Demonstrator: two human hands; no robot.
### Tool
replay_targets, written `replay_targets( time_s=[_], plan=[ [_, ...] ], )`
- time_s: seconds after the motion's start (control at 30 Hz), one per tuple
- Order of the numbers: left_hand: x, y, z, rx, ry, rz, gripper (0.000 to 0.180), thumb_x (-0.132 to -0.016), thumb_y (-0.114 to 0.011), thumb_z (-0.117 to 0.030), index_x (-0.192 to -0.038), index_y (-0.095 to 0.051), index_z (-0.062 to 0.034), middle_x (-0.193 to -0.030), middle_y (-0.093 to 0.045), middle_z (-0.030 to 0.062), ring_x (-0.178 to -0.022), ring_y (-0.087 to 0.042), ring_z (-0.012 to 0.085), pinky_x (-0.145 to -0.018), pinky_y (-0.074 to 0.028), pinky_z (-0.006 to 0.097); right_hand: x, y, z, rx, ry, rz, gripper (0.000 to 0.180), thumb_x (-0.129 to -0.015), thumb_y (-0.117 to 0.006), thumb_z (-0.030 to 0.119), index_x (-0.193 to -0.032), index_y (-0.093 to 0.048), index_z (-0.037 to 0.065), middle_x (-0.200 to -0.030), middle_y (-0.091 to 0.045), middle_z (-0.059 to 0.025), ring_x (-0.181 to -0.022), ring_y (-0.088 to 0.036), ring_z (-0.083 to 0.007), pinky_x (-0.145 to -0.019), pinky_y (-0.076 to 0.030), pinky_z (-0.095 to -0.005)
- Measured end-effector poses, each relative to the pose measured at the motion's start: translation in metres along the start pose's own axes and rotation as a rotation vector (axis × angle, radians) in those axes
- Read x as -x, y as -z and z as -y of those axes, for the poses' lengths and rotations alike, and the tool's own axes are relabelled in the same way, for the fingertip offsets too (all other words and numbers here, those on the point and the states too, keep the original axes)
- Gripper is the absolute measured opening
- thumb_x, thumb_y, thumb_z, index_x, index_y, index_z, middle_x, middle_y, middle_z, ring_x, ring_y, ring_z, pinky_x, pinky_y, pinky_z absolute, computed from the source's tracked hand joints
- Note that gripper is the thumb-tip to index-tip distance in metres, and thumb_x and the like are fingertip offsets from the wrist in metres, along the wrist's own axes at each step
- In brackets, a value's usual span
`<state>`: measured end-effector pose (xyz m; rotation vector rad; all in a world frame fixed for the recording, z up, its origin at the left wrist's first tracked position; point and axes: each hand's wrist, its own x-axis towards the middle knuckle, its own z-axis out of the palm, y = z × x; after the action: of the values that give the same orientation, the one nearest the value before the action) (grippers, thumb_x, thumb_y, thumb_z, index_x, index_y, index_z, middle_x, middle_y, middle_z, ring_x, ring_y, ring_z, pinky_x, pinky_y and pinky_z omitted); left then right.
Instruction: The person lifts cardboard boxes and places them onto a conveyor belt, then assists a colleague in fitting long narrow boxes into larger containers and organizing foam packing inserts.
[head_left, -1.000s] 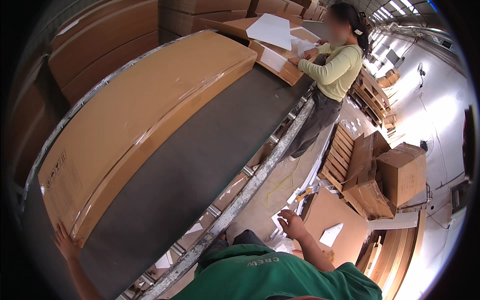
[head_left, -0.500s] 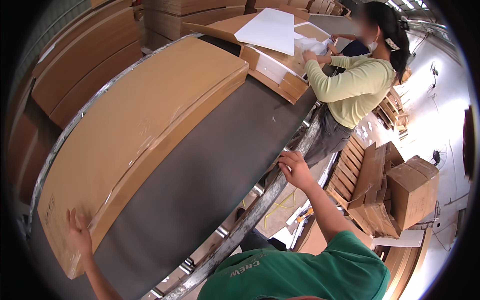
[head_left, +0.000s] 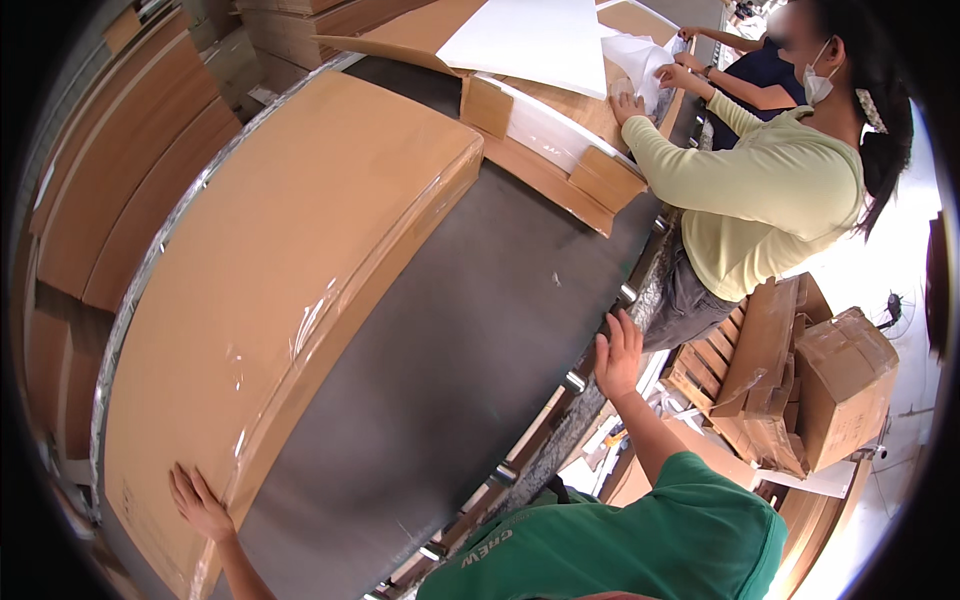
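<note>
A long, flat cardboard box [head_left: 290, 230], its long seam covered with clear tape, lies on the dark conveyor belt [head_left: 430, 350]. Flat on its top near the close end rests my left hand [head_left: 200, 503], fingers stretched and a little apart. My right hand [head_left: 619, 353] is at the belt's right edge beside the metal rollers, holding nothing, its fingers extended. Farther up the belt stands an opened carton [head_left: 590, 205] with a white sheet [head_left: 525, 45] over it.
A co-worker in a pale yellow top [head_left: 750, 190] handles white wrapping [head_left: 640, 65] at the opened carton; another person in dark clothing [head_left: 755, 95] stands beyond. Stacked cardboard [head_left: 130, 150] lines the left side. Cartons [head_left: 845, 385] sit on a wooden pallet at right.
My view has shifted, bringing the co-worker and opened carton closer. My left hand, raised and blurred before, now lies flat on the box. My right hand stays by the belt edge, fingers straighter.
</note>
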<state>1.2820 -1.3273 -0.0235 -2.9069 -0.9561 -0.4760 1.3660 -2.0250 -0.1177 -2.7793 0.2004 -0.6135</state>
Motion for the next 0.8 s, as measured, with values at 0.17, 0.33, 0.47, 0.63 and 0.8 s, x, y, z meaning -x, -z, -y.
replay_targets(
  time_s=[0.17,0.33,0.47,0.63,0.8],
  plan=[
    [-0.003,-0.001,-0.011,0.043,-0.086,-0.007,0.051,-0.098,-0.04,-0.04,-0.132,-0.051,-0.0038,-0.138,-0.045,0.0158,-0.127,-0.042,0.0322,-0.105,-0.032,0.042,-0.001,-0.001,0.0,0.008,-0.037,0.032,0.036,-0.091,-0.051,0.018,-0.124,-0.051,0.001,-0.131,-0.047,-0.0193,-0.12,-0.041,-0.039,-0.103,-0.03,-0.0483],
    [-0.003,-0.004,-0.027,0.153,-0.102,-0.026,0.049,-0.098,-0.041,-0.037,-0.131,-0.051,-0.0016,-0.137,-0.046,0.0185,-0.126,-0.043,0.0346,-0.103,-0.035,0.043,-0.004,0.003,0.003,0.032,-0.014,0.069,0.035,-0.092,-0.049,0.015,-0.123,-0.051,-0.001,-0.131,-0.047,-0.0201,-0.12,-0.041,-0.0394,-0.103,-0.031,-0.0469],
    [-0.002,-0.001,-0.045,0.072,-0.123,-0.04,0.047,-0.098,-0.042,-0.035,-0.129,-0.053,-0.0012,-0.136,-0.046,0.0192,-0.124,-0.045,0.0353,-0.101,-0.037,0.043,-0.005,0.003,0.002,0.016,-0.039,0.058,0.035,-0.092,-0.048,0.015,-0.123,-0.051,-0.001,-0.131,-0.047,-0.0205,-0.12,-0.041,-0.0395,-0.103,-0.031,-0.0466],
    [-0.002,-0.006,-0.05,0.044,-0.171,-0.084,0.046,-0.097,-0.044,-0.035,-0.128,-0.054,-0.0018,-0.133,-0.049,0.0193,-0.122,-0.046,0.0353,-0.1,-0.038,0.043,-0.004,0.003,0.003,-0.009,-0.058,0.04,0.035,-0.093,-0.047,0.015,-0.124,-0.05,0.0,-0.131,-0.047,-0.0208,-0.12,-0.042,-0.0393,-0.104,-0.031,-0.0464],
    [0.002,-0.007,-0.073,0.03,-0.159,-0.128,0.046,-0.097,-0.044,-0.035,-0.127,-0.055,-0.002,-0.132,-0.051,0.0187,-0.12,-0.048,0.0354,-0.099,-0.038,0.044,-0.001,0.002,-0.002,-0.08,-0.061,-0.028,0.031,-0.092,-0.049,0.014,-0.119,-0.053,-0.001,-0.127,-0.051,-0.0195,-0.118,-0.045,-0.0385,-0.102,-0.034,-0.0459]
  ],
)
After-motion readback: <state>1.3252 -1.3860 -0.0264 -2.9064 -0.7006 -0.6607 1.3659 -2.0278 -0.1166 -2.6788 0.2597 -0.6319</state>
